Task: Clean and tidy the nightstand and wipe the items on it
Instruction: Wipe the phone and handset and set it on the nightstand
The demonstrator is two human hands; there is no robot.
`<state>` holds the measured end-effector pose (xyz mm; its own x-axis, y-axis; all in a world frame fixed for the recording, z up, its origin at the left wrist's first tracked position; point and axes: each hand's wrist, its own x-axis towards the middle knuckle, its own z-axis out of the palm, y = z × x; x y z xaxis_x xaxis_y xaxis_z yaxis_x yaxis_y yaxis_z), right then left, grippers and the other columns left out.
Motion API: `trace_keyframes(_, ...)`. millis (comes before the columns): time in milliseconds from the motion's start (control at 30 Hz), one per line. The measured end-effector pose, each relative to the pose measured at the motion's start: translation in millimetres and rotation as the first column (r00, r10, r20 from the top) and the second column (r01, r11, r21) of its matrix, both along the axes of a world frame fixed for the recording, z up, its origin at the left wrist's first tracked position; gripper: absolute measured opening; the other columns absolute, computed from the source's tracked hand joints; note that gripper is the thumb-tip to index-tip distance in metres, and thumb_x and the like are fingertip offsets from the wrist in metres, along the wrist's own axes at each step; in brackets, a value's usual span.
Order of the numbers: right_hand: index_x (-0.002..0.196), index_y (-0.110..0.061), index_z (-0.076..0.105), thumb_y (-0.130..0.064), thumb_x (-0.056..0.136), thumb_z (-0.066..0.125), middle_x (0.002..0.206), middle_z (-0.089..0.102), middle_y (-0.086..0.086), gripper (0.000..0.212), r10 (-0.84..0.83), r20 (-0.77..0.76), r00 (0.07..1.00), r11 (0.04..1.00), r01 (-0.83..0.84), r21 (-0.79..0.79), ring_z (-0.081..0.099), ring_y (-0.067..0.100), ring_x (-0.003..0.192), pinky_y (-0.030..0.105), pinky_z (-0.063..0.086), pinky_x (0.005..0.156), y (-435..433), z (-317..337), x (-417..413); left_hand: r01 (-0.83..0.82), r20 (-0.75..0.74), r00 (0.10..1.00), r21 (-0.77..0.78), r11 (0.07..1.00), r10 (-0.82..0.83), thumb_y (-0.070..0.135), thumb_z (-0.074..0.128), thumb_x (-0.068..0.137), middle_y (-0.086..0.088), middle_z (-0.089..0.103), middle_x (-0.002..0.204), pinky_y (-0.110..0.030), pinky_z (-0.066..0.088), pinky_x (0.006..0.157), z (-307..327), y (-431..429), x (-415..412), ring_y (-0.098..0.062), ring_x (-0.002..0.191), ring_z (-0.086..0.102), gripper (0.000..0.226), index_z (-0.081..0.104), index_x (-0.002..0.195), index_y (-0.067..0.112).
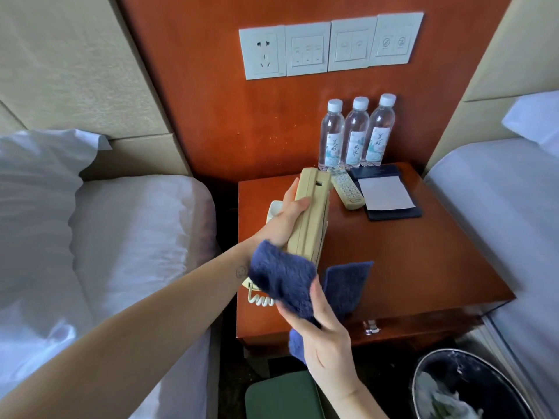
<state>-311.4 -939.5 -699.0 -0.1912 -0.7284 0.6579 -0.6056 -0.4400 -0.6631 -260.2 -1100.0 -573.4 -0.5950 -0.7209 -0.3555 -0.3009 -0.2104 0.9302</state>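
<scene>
1. Surroundings. One bed (pixel 121 237) flanks the desk (pixel 423 261) at 9 o'clock and a second bed (pixel 499 207) at 3 o'clock. Both sit close against the desk's side edges. A bin (pixel 453 385) stands on the floor at 5 o'clock.

2. Task item. The phone (pixel 311 213) is held tilted over the left half of the desk. My left grip (pixel 284 219) is clamped round its left side, thumb across the top face. My right grip (pixel 326 337) is clamped on the cloth (pixel 284 279), which covers the phone's near end at 6 o'clock.

3. Procedure. I judge the best stroke runs from the near end toward 12 o'clock, turning the phone to reach each face. The cord (pixel 260 299) coils at 7 o'clock, so I would allow it slack.

4. Clearance. Open desk surface lies from centre toward 4 o'clock, and this is the likely set-down area. The pad (pixel 387 195), three bottles (pixel 357 131) and remote (pixel 346 189) crowd the 1 o'clock corner. The phone's far end is just beside the remote, so I would avoid pushing forward.
</scene>
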Motion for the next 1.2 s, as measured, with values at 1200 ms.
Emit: trace_keyframes(1200,0.127,0.000,0.044,-0.011,0.105,0.023,0.124,0.056,0.021,0.033,-0.313,0.061,0.948,0.603,0.149,0.784,0.054,0.039,0.114,0.041,0.039,0.088,-139.5,51.6,-109.1,0.086,-0.061,0.993,-0.146,0.985,-0.096,0.058,0.039,0.089,0.015,0.045,0.139,-0.038,0.045,0.103,8.1,4.2,-3.4,-0.012,0.127,0.048,0.053,0.022,0.138,0.066)
